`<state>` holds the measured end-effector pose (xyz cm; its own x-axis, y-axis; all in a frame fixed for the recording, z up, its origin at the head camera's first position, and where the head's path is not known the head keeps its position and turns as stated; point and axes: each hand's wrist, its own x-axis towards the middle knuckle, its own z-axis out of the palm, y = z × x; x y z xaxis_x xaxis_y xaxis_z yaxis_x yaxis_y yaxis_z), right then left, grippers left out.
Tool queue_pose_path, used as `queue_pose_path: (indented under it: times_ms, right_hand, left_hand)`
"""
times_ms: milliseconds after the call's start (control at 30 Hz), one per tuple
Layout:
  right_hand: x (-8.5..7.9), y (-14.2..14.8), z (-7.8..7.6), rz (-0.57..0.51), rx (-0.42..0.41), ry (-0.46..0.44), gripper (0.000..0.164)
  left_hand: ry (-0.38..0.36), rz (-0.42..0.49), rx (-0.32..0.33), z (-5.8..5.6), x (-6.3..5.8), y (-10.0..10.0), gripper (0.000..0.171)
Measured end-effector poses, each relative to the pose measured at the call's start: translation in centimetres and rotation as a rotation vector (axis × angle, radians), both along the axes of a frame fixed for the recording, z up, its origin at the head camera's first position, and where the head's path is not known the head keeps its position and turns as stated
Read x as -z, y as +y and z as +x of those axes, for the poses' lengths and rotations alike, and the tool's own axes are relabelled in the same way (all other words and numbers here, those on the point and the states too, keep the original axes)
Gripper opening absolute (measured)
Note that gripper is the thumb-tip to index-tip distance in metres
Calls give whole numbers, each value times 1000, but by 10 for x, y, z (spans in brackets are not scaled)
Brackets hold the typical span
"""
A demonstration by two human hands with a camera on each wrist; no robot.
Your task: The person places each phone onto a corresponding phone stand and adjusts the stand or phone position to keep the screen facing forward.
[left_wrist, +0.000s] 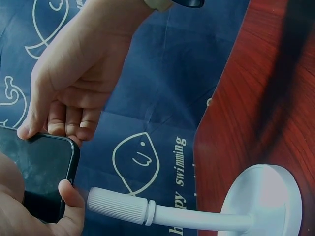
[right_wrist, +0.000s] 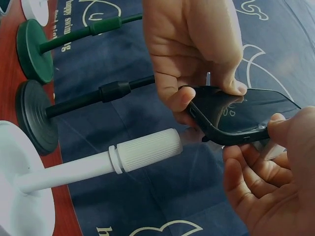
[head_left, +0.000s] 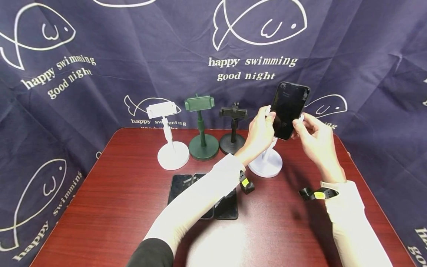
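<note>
White glare on red tabletop (head_left: 273, 226), soft shadow at right, dimmer wrist views, reflections on phone (right_wrist: 241, 112)

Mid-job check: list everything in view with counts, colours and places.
left white stand: 1, white, left end of row
green stand: 1, green, second from left
black stand: 1, black, third
right white stand: 1, white, right end
held phone: 1, black, at top of right white stand
table phones: 3 visible, black, partly hidden
table: 1, red-brown, underneath
backdrop: 1, navy with white fish and lettering, behind
wrist devices: 2, black-yellow, at wrists
sleeves: 2, mostly pale, forearms
left hand: 1, bare, phone's left edge
right hand: 1, bare, phone's right edge
</note>
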<state>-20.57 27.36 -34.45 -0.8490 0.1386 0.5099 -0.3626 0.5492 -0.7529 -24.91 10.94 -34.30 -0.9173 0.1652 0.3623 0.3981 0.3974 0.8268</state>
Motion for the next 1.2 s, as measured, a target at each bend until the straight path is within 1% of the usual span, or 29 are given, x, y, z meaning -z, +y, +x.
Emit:
queue_pose_path:
  times_ms: [100, 267, 433, 533, 700, 800, 1033, 1200]
  right_hand:
    - [0, 0, 0, 10, 7, 0, 23]
    - [0, 0, -1, 45, 39, 3, 26]
    - [-2, 0, -1, 56, 37, -2, 30]
    - [-2, 1, -2, 48, 22, -6, 30]
    - [1, 4, -6, 45, 7, -8, 29]
    - [3, 6, -9, 51, 4, -5, 29]
    - [1, 6, -13, 57, 4, -7, 29]
    - [1, 7, -15, 77, 3, 5, 26]
  left_hand:
    - [0, -3, 2, 0, 0, 0, 37]
    - [-18, 20, 13, -1, 1, 0, 37]
    - [-24, 12, 8, -1, 2, 1, 36]
    - [-48, 20, 10, -1, 2, 2, 36]
    - [-95, 60, 18, -2, 0, 3, 34]
    - [-91, 56, 13, -3, 0, 4, 35]
    - [-41, 11, -7, -8, 2, 5, 36]
    - [-22, 3, -13, -10, 2, 6, 36]
